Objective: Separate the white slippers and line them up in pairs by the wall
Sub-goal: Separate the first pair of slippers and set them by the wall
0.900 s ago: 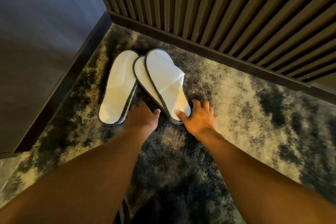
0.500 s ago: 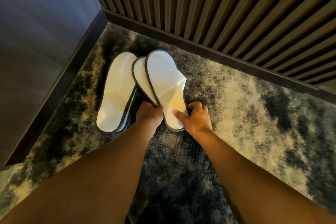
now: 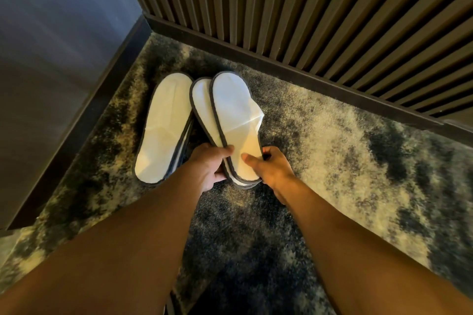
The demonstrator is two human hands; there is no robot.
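Carpet [image 3: 332, 135], mottled dark and pale, fills the floor of a corner where a slatted wood wall [image 3: 307, 7] meets a smooth grey wall [image 3: 51, 33], a dark skirting board [image 3: 281, 61] running along the foot of each. Two bare forearms reach from the near edge of the floor toward that corner. Nearest the grey wall lies a flat stack of white slippers [image 3: 163, 128], sole side up, a second sole edge showing beneath its right rim. Just beside it, a held stack of slippers [image 3: 233, 123] with dark piping is tipped up at its near end, its far end pointing to the slatted wall; whether that far end touches the carpet cannot be told. The left hand [image 3: 210, 169] is clenched on the near-left edge of this stack, thumb on top, fingers [image 3: 220, 177] curled beneath. The right hand [image 3: 271, 169] pinches the near-right edge, thumb pressed on the white upper. How many slippers are layered here cannot be told for sure; at least three piped edges show at the near end. Risk, as judged from here: the thin soles cling together, so peeling one off may drag a neighbour along or spill the bundle onto the floor stack, muddling the pairs.
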